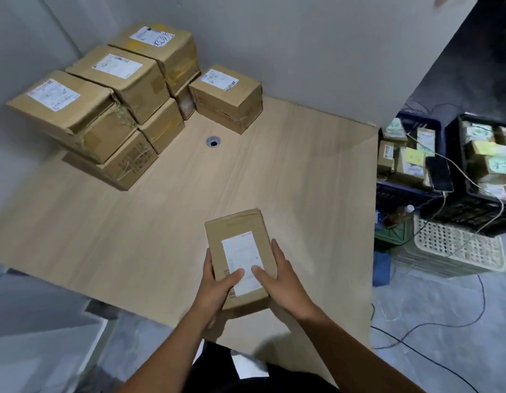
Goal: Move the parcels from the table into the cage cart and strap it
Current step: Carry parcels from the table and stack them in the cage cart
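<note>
Both hands, left hand (pixel 217 282) & right hand (pixel 280 279), gripped small parcel (pixel 240 251) from sides, thumbs on label, above near edge of wood table (pixel 274 171). Parcel stack (pixel 110 103) sat at far-left corner by grey wall (pixel 303 46). Crates (pixel 473 165) on floor at right.

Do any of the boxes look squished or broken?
Yes. The front box on top of the stack in the far left corner of the table has a crumpled, dented corner with wrinkled tape. The parcel held in both hands looks intact.
</note>
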`<state>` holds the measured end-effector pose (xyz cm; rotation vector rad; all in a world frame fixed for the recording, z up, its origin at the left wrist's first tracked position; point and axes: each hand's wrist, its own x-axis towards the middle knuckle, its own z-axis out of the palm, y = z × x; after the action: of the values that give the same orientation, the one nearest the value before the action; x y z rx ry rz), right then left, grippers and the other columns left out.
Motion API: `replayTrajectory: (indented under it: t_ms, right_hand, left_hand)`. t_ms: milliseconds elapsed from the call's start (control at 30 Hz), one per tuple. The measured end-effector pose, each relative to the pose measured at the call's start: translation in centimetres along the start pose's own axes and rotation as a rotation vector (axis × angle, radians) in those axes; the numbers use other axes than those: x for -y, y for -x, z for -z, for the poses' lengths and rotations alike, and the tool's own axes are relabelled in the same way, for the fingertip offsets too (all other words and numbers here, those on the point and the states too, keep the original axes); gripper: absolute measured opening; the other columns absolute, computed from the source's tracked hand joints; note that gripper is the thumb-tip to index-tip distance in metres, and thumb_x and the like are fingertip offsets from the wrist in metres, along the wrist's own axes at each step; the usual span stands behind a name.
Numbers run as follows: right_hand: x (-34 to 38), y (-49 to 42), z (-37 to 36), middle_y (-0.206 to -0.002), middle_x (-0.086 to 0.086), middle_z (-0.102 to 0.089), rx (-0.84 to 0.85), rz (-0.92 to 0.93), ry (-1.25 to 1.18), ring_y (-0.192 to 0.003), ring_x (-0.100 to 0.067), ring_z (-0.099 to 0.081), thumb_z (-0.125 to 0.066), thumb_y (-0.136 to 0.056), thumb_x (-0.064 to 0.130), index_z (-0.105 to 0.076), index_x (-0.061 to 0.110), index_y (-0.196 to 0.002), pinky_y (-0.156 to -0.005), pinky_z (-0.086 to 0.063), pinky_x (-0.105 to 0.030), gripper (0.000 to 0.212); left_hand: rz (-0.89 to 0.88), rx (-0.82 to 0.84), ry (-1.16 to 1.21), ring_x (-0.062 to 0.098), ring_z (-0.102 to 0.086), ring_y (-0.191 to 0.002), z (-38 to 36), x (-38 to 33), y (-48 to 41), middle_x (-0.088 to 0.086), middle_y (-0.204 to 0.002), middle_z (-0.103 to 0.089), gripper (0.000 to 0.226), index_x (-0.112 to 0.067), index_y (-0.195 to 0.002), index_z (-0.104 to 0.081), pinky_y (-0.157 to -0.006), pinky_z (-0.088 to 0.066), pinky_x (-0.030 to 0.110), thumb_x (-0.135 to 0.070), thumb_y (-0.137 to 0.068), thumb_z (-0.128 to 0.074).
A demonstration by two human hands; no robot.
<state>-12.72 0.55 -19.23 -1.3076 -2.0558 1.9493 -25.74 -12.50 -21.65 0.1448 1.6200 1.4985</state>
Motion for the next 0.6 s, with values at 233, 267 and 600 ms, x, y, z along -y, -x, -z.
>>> replayTrajectory:
  t_ms: [233, 267, 600]
  right_hand:
    - [2.1, 3.5, -2.6, -0.119, 0.057, -0.041, 0.202, 0.197, 0.093, -0.114, 0.033, -0.039, -0.069, -0.089, 0.057, -0.015, 0.091, -0.126, -0.08, -0.039, 0.002, 0.074]
    - [2.7, 3.9, -3.5, -0.116, 0.06, -0.04, 0.248, 0.224, 0.113, -0.113, 0.034, -0.038, -0.069, -0.087, 0.058, -0.014, 0.091, -0.127, -0.08, -0.039, 0.001, 0.075]
    - [6.6, 11.3, -17.7, -0.148, 0.019, -0.042, 0.689, 0.51, 0.431, -0.123, 0.014, -0.039, -0.069, -0.084, 0.066, -0.012, 0.067, -0.153, -0.097, -0.034, -0.015, 0.09]
  left_hand:
    - [-0.134, -0.246, 0.135, 0.022, -0.069, -0.124, 2.4, 1.4, 8.4, -0.006, -0.14, -0.068, 0.104, -0.055, -0.158, -0.02, -0.102, -0.057, 0.051, -0.02, -0.086, -0.086]
    - [-0.152, -0.292, 0.155, 0.022, -0.069, -0.123, 3.3, 1.3, 9.7, -0.007, -0.14, -0.068, 0.106, -0.058, -0.157, -0.019, -0.101, -0.058, 0.051, -0.025, -0.083, -0.089]
    - [-0.388, -0.766, 0.413, 0.017, -0.07, -0.121, 11.6, 5.8, 24.6, -0.013, -0.138, -0.068, 0.097, -0.059, -0.152, -0.029, -0.083, -0.061, 0.028, -0.035, -0.08, -0.088]
